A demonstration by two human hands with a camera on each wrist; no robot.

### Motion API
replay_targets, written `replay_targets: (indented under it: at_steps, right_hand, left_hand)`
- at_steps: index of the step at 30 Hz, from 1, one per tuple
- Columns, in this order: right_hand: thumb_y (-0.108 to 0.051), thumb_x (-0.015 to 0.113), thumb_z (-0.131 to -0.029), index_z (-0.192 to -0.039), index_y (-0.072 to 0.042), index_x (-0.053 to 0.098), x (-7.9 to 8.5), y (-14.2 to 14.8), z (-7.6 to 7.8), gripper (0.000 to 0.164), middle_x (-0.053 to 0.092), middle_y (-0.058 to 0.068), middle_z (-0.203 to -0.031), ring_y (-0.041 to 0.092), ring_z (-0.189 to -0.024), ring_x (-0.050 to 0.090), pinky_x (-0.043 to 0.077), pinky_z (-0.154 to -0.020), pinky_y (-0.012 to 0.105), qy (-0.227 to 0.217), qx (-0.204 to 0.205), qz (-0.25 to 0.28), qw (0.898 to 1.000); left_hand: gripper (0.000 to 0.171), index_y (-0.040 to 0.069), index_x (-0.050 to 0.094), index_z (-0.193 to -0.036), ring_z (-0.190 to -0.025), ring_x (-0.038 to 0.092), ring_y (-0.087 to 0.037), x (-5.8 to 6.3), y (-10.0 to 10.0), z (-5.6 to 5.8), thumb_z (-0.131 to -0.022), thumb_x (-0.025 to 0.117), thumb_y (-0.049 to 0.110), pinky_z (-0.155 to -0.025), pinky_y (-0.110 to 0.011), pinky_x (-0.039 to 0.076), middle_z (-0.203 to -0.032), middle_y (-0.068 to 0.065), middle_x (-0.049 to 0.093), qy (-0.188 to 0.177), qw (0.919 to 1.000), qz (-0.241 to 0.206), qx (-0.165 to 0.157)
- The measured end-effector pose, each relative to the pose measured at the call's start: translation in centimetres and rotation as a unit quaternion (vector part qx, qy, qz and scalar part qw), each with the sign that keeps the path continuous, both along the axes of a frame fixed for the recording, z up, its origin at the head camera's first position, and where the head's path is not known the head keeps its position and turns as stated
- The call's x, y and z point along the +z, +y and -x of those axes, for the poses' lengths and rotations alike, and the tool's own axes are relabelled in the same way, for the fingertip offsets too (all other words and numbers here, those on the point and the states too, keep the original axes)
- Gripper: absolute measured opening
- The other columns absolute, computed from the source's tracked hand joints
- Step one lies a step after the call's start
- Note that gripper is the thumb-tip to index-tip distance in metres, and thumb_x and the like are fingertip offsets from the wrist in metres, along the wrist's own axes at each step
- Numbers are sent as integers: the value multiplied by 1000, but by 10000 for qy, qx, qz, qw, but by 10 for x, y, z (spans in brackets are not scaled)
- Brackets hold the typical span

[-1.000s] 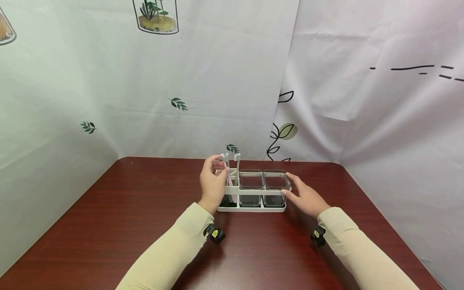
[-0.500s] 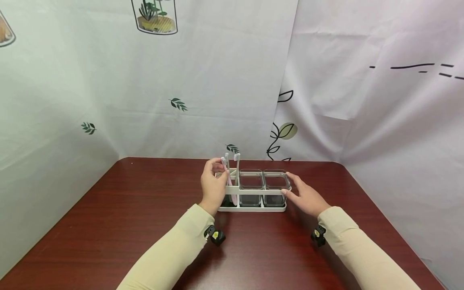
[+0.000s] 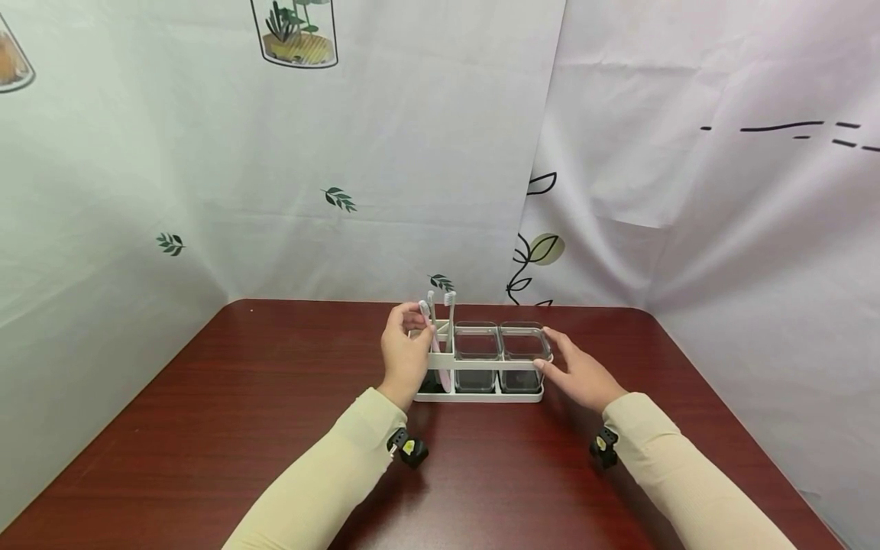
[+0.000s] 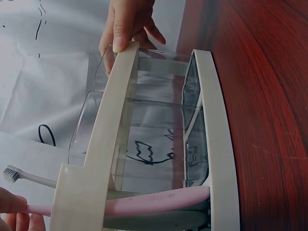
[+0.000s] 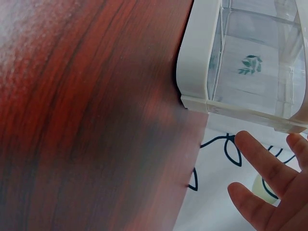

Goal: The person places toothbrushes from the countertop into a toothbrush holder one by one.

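Note:
A white toothbrush holder point(image 3: 491, 365) stands on the table with two clear cups point(image 3: 477, 344) in its middle and right sections. My left hand point(image 3: 402, 353) pinches a pink toothbrush point(image 4: 159, 199) near its bristle head; the handle's lower end reaches down to the base of the left section. Two more toothbrushes stand upright there, a greyish one point(image 3: 451, 317) on the right and another point(image 3: 431, 296) behind the pink one. At the holder's right end, my right hand point(image 3: 583, 378) grips the upper rail, thumb in front and a finger on the far corner. Other right fingers are spread, seen from the right wrist.
Under the holder is a dark red wooden table point(image 3: 275, 382), its far edge close behind. White patterned cloth point(image 3: 426, 137) hangs behind the table and along both sides. Each sleeved wrist carries a small black camera, such as the left wrist camera point(image 3: 411, 449).
The pink toothbrush has sunk slightly lower into the left section, its head now below the other two. My left hand has come down a little with it. My right hand stays put.

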State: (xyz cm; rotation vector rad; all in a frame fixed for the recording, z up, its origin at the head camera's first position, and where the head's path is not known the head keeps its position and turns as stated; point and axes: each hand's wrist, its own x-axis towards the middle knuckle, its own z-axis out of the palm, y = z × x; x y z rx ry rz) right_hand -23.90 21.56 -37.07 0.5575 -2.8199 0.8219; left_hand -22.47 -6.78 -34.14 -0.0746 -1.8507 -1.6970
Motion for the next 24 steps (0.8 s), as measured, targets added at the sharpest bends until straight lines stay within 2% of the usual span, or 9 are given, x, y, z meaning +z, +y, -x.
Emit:
replay_targets:
  at_steps: [9, 15, 24]
  right_hand:
    - [-52, 54, -94, -151, -12, 26, 0, 0, 0, 75, 43, 20, -146, 38, -122, 52, 41, -98, 57, -92, -17, 4, 10000]
    - [-52, 54, -94, -151, -12, 26, 0, 0, 0, 75, 41, 20, -147, 38, -124, 50, 40, -99, 57, -110, -15, 0, 9999]
    - [-52, 54, -94, -151, -11, 27, 0, 0, -1, 75, 43, 21, -145, 39, -122, 52, 41, -98, 58, -38, -18, -17, 10000]
  left_hand:
    - [34, 0, 58, -113, -91, 60, -27, 0, 0, 1, -82, 66, -11, -81, -39, 54, -94, -16, 59, -257, 9996, 56, 43]
    - [31, -1, 59, -111, -91, 60, -27, 1, 0, 3, -82, 66, -9, -77, -36, 53, -94, -16, 60, -385, 9992, 112, 82]
    - [29, -2, 59, -109, -91, 61, -28, 5, 0, 5, -81, 66, -10, -78, -37, 53, -95, -16, 61, -555, 9984, 115, 70]
